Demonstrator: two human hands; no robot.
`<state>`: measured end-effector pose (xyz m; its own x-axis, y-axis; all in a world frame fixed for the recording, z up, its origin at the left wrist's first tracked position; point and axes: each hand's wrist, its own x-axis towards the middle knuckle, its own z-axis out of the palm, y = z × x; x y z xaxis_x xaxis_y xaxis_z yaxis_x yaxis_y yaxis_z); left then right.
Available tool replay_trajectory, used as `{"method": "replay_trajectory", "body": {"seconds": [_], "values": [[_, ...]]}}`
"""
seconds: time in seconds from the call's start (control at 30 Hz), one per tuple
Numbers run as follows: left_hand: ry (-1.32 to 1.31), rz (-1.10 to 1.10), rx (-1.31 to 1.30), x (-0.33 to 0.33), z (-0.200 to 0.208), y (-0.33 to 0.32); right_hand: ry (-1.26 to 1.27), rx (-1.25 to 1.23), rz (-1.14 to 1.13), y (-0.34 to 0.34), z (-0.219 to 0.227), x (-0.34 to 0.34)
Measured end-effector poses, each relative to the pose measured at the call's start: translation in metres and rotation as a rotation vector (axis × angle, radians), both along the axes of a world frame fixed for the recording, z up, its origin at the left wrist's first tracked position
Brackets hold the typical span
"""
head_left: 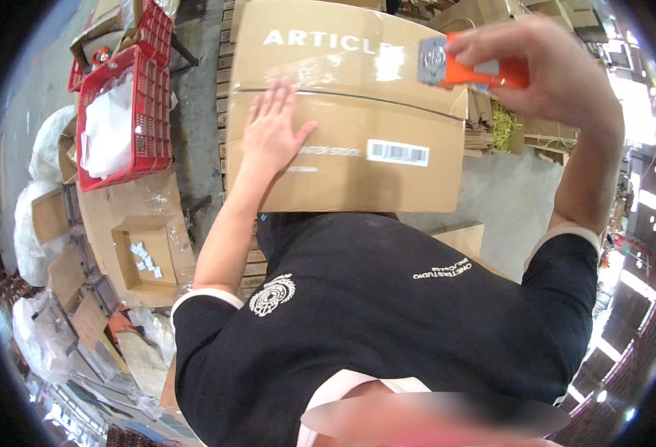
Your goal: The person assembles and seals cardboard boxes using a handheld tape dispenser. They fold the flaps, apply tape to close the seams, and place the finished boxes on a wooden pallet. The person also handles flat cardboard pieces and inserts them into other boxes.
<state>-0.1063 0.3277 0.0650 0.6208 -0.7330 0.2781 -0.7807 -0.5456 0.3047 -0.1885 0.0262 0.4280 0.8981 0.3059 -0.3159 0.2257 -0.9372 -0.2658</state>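
Note:
A large brown cardboard box [328,179] lies in front of me, with pale printing, a white barcode label [398,153] and a dark seam across its top. Shiny clear tape shows on the far part of the top. My left hand [272,123] rests flat on the box's left side, fingers spread across the seam, holding nothing. Above the far right corner, my right hand [544,63] is closed round an orange-and-grey tape dispenser [484,68]. Motion blurs that hand a little. Whether the dispenser touches the box, I cannot tell.
A red plastic crate [151,119] with white sheets stands at the left. Nearer lies an open cardboard box [123,257] holding small pale pieces. A wooden pallet [224,104] shows beside the big box. Stacked cardboard [478,123] and yellow-green shredded filling [505,123] are at the right.

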Motion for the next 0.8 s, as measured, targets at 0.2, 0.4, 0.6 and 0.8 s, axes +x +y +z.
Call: {"method": "replay_trajectory", "body": {"seconds": [0.2,0.4,0.6,0.8], "values": [[0.545,0.502,0.215,-0.086,0.061,-0.035,0.093,-0.095,-0.048,-0.081,-0.167,-0.072],[0.076,0.230,-0.082,-0.109,0.020,-0.163,0.013,0.072,0.033,-0.111,-0.236,-0.072],[0.080,0.290,0.226,-0.117,-0.003,-0.188,0.173,-0.067,0.012,-0.214,-0.193,-0.156],[0.052,-0.012,0.245,-0.196,0.019,-0.286,0.140,-0.076,0.003,-0.274,-0.247,-0.222]]}}
